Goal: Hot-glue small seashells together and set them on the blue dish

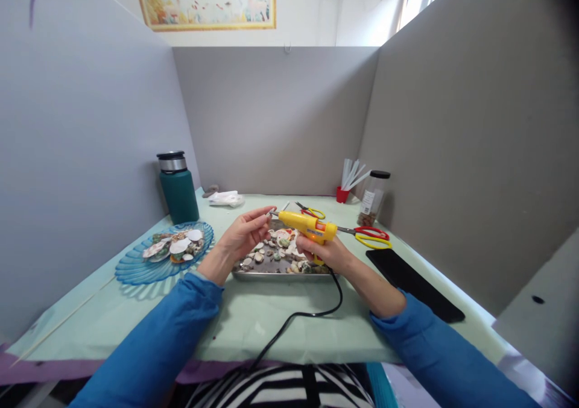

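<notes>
My right hand (323,252) is wrapped around the grip of a yellow hot glue gun (301,221), whose nozzle points left. At the nozzle tip, the fingers of my left hand (246,233) pinch something small and pale, too small to name for sure. Both hands are above a metal tray (278,277) of loose seashells (278,251), partly hidden by them. A black cord (294,316) runs from the gun down over the table's front edge.
Left stand a blue glass plate (131,266) with shells and a green bottle (178,194). Right lie red-yellow scissors (373,237), smaller scissors (314,212) and a black mat (414,284). Behind are glue sticks (350,173) in a red cup (342,194) and a jar (373,200). Grey partitions (275,119) enclose the table.
</notes>
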A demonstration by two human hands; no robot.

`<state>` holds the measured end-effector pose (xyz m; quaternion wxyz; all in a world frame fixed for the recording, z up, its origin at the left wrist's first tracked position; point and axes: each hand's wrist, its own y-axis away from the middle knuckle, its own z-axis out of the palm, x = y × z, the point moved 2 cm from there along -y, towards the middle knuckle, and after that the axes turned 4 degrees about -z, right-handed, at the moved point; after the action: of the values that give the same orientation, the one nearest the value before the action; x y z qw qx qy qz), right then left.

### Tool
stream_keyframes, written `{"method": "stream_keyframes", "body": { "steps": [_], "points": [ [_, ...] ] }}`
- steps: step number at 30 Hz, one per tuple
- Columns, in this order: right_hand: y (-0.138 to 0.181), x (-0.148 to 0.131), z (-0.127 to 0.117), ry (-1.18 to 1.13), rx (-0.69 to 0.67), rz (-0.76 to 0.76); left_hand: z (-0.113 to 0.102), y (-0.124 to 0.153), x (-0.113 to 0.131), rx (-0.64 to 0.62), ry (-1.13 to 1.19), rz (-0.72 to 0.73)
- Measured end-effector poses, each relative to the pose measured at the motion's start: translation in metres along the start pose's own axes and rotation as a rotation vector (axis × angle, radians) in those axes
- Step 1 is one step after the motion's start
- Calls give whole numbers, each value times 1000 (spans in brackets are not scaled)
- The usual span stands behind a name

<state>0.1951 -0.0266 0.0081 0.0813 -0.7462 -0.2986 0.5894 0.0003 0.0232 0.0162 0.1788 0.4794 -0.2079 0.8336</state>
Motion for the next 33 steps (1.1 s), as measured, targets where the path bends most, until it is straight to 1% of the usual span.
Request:
{"method": "stream_keyframes", "body": {
  "steps": [6,10,16,21,24,26,28,30,33],
  "points": [
    [-1,-1,0,12,25,-20,0,0,0,-19,1,7],
    [0,-3,1,28,-5,4,0,0,-1,-18,3,15],
    [-1,-6,1,11,49,-1,1,0,0,-30,3,25],
    [-1,-6,3,17,32,13,1,1,0,-13,11,23],
    [-1,-10,-1,47,42,-17,1,1,1,-17,19,32],
    [-1,-13,-8,79,19,-27,0,0,1,-9,26,44],
    [-2,-14,-18,152,-22,10,-1,-1,2,6,36,63],
    [-4,-12,-29,323,-58,80,-3,-2,2,21,50,80],
    [-9,-4,-38,802,-104,111,-4,-3,3,28,61,90]
  ]
}}
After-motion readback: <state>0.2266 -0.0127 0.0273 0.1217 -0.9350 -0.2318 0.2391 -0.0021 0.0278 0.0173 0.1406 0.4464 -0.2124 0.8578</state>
